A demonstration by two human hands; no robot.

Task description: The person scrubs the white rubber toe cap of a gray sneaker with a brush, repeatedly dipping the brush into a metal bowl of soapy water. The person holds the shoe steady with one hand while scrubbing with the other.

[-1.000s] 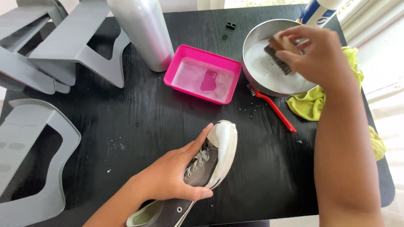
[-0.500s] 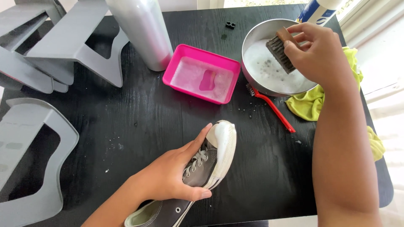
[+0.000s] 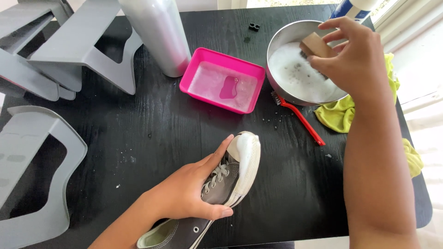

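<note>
From the head camera, taking the metal bowl (image 3: 295, 78) as our landmark: our right hand (image 3: 355, 55) is over the bowl's right side, fingers pinched around a wooden scrub brush (image 3: 313, 46) whose bristles dip into the soapy water. Well below the bowl and to its left, near the table's front edge, our left hand (image 3: 184, 193) is pressed over the laces of a grey canvas shoe (image 3: 230, 180), thumb on one side and forefinger stretched along the white toe cap, pinning it on its side against the black table (image 3: 138, 133).

We judge that we are at the loading step: the brush is taking up suds while the shoe waits, held steady. The next move calls for lifting the brush clear of the bowl's rim, bringing it down and left to the shoe, and keeping the left hand firm so the shoe does not skid on the wet tabletop.

Just left of the bowl sits a pink tray (image 3: 222, 83) with a shallow film of water; beyond that stands a silver bottle (image 3: 159, 32). Touching the bowl's lower edge lies a red brush (image 3: 300, 119), and to the bowl's lower right a yellow-green cloth (image 3: 341, 113). Far left of the bowl are grey stands (image 3: 60, 60).

The scrub brush's bristles are mostly hidden by our fingers and foam. The shoe's heel runs off the bottom edge, the silver bottle's top is cut off, and a blue-and-white container (image 3: 353, 7) behind the bowl shows only its base.
</note>
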